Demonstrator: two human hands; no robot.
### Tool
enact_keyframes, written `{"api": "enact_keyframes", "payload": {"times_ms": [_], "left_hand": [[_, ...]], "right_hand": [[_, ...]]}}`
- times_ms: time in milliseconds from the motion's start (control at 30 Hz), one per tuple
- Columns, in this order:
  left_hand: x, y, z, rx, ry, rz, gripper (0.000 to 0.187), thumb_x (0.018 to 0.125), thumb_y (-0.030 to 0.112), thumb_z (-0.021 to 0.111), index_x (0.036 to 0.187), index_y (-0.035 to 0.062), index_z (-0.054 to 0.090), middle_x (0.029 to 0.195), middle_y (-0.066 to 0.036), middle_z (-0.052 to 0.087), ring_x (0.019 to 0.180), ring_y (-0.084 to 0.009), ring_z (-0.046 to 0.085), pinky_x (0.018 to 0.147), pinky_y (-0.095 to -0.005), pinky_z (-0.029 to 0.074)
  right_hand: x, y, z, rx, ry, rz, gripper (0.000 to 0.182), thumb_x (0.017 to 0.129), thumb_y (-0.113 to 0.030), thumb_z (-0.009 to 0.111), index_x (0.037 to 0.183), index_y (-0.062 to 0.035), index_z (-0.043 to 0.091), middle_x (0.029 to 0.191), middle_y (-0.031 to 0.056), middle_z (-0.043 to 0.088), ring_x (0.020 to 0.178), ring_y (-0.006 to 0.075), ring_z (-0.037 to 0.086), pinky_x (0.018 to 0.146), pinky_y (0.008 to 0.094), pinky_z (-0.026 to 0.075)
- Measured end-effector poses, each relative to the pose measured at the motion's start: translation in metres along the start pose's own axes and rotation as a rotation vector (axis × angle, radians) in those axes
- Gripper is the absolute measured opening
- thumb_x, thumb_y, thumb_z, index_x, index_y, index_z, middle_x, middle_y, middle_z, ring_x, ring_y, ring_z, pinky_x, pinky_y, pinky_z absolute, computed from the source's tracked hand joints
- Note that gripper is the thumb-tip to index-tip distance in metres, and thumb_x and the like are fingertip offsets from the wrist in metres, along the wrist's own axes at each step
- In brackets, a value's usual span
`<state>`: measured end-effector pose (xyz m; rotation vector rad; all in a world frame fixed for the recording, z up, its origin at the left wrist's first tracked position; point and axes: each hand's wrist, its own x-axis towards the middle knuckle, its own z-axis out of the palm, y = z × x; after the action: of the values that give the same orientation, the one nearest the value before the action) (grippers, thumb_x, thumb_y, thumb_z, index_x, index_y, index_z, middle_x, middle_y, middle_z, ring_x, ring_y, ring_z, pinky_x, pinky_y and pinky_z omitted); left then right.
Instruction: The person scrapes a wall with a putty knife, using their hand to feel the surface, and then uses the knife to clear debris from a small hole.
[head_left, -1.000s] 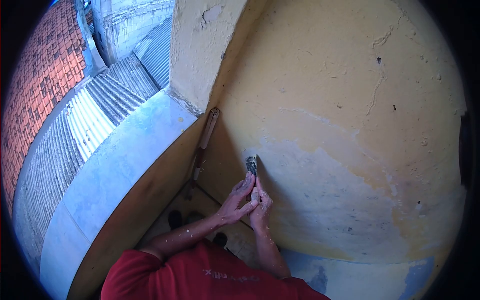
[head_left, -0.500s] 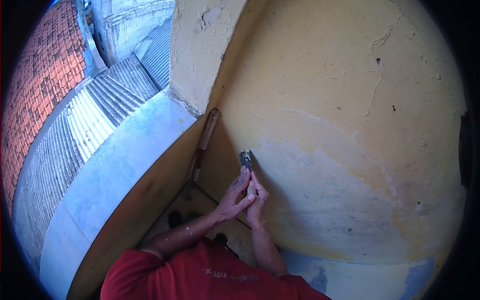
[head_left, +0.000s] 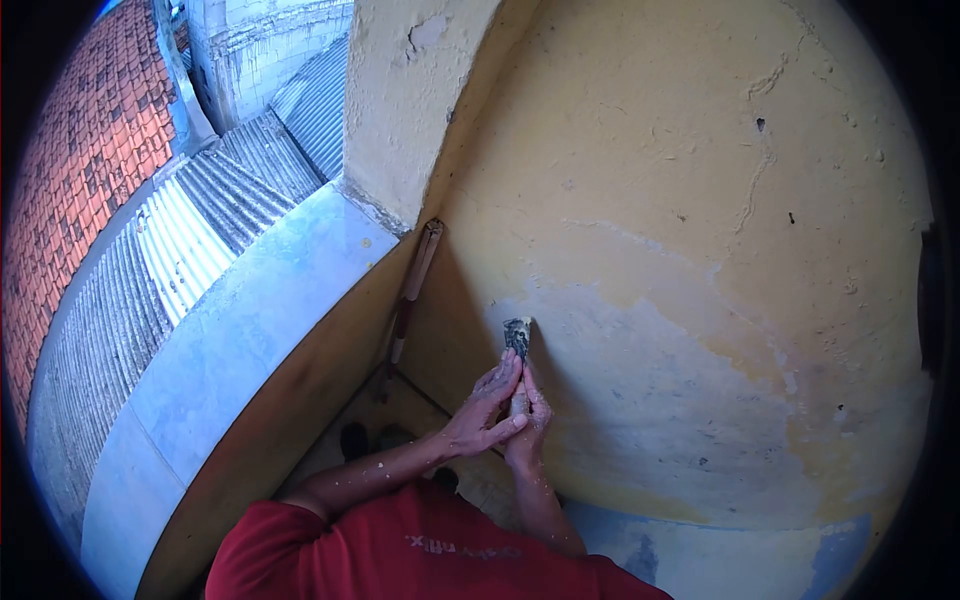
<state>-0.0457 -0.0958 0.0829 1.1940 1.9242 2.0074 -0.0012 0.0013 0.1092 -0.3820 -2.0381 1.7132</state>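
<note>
Both of my hands are together on a scraper (head_left: 517, 336), whose blade is stained dark and meets the wall at its tip. My right hand (head_left: 534, 425) is wrapped around the scraper's handle. My left hand (head_left: 482, 418) presses against it from the left, fingers laid up along the tool toward the blade and thumb across the handle. Pale flecks dot both forearms. In front of them is the yellow wall (head_left: 640, 130), where a broad pale patch (head_left: 620, 370) of bare surface lies around and to the right of the blade.
Left of me runs a low parapet with a tiled top (head_left: 235, 330), ending at a pillar (head_left: 400, 120). A thin pole (head_left: 415, 280) leans in the corner. Beyond are corrugated sheets (head_left: 85, 340) and a red tiled roof (head_left: 85, 130). Cracks and small holes mark the upper wall.
Both hands and the scraper have moved a little right and down along the wall. The grip looks the same, and the view has shifted slightly.
</note>
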Motion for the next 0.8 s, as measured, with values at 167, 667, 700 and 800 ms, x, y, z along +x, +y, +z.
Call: {"api": "enact_keyframes", "payload": {"times_ms": [167, 667, 700, 800], "left_hand": [[0.003, -0.014, -0.001, 0.009, 0.034, -0.033, 0.082, 0.089, 0.044, 0.051, 0.145, -0.0031, 0.015, 0.151, -0.024, 0.012, 0.142, -0.0345, 0.009, 0.113, -0.0424, 0.01], [-0.013, -0.034, 0.002, -0.038, -0.019, -0.08, 0.084, 0.088, 0.046, 0.052, 0.146, 0.0003, 0.012, 0.152, -0.024, 0.01, 0.141, -0.0357, 0.011, 0.114, -0.0413, 0.011], [-0.01, -0.034, 0.001, -0.036, -0.011, -0.073, 0.084, 0.088, 0.046, 0.052, 0.146, 0.0003, 0.012, 0.152, -0.024, 0.01, 0.141, -0.0357, 0.011, 0.114, -0.0413, 0.011], [-0.006, -0.035, -0.002, -0.083, 0.06, -0.126, 0.085, 0.088, 0.048, 0.05, 0.146, -0.001, 0.011, 0.152, -0.024, 0.01, 0.142, -0.0349, 0.009, 0.114, -0.0416, 0.008]], "right_hand": [[0.011, 0.009, -0.006, -0.073, -0.047, 0.199, 0.038, 0.097, -0.02, 0.048, 0.13, -0.0006, 0.051, 0.105, 0.0077, 0.065, 0.087, 0.0123, 0.059, 0.072, 0.0274, 0.048], [-0.005, 0.041, 0.001, -0.128, 0.022, -0.039, 0.037, 0.097, -0.021, 0.049, 0.127, 0.0003, 0.054, 0.095, 0.007, 0.065, 0.082, 0.0125, 0.056, 0.071, 0.0282, 0.047], [-0.001, 0.038, 0.002, -0.13, 0.015, -0.047, 0.037, 0.097, -0.021, 0.049, 0.127, 0.0003, 0.054, 0.095, 0.007, 0.065, 0.082, 0.0125, 0.056, 0.071, 0.0282, 0.047], [0.008, 0.037, 0.014, -0.145, -0.005, 0.032, 0.038, 0.097, -0.021, 0.049, 0.128, 0.0001, 0.052, 0.107, 0.0109, 0.066, 0.088, 0.0132, 0.059, 0.074, 0.0277, 0.047]]}}
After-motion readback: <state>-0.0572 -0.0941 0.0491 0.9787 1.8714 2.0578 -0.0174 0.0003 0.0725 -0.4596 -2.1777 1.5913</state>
